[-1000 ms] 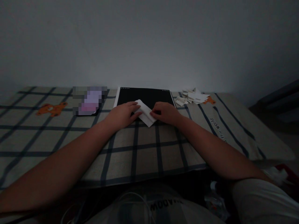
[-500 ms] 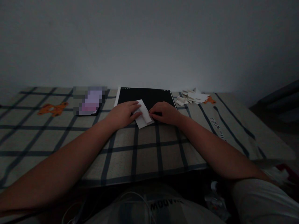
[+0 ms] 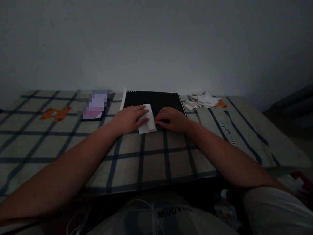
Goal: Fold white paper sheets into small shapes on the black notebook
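A folded piece of white paper [image 3: 151, 118] lies on the near part of a black sheet with a white border [image 3: 151, 99]. My left hand [image 3: 128, 119] rests over the paper's left side, fingers stretched out and thumb apart, pressing on its surface. At the paper's right edge, my right hand [image 3: 172, 119] is closed in a pinch, its fingertips touching that edge. The lower end of the paper reaches past the black sheet onto the checked tablecloth [image 3: 154, 163]. Exactly how the paper is folded is hard to make out in the dim light.
A phone [image 3: 95, 106] with a lit, blurred screen lies to the left. Several folded white paper pieces [image 3: 205, 100] are heaped at the back right. Behind the table stands a plain wall [image 3: 156, 45]. The table's front edge runs close to my body.
The folded paper has turned to stand straighter and shifted slightly left. My right fingertips have moved a little left with its edge. My left hand has barely moved.
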`<control>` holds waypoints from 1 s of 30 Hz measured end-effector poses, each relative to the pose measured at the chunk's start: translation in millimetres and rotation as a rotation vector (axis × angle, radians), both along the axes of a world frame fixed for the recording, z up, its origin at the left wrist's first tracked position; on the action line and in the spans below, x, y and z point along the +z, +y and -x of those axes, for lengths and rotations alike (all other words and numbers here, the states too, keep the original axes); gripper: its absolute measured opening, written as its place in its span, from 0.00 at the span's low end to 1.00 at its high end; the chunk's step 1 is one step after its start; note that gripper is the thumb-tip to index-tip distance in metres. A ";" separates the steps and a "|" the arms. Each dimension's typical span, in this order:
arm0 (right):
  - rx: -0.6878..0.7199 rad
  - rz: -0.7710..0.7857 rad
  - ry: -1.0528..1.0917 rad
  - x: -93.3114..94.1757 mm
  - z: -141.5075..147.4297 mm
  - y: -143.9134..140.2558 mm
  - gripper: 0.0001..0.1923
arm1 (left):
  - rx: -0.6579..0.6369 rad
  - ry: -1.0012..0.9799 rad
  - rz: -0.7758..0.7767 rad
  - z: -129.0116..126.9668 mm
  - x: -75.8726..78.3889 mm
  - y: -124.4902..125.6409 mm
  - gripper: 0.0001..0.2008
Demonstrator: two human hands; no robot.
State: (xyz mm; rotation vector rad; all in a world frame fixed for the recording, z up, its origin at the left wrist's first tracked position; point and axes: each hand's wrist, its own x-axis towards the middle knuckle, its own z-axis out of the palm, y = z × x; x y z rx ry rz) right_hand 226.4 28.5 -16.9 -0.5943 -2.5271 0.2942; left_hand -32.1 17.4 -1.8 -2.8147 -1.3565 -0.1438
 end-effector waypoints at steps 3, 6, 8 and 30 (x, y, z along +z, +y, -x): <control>-0.071 -0.007 0.016 -1.1 -1.4 2.7 0.11 | 0.015 0.001 0.030 -0.1 -0.6 0.1 0.32; -0.107 -0.009 0.036 -2.7 -2.4 6.1 0.12 | 0.017 -0.004 0.074 0.5 -0.8 1.2 0.31; -0.132 -0.015 0.037 -4.1 -1.8 7.8 0.13 | 0.001 -0.010 0.091 1.8 -1.5 3.0 0.32; -0.063 -0.009 -0.025 -7.1 -0.2 8.2 0.13 | -0.062 0.000 0.041 -1.3 -3.1 3.1 0.33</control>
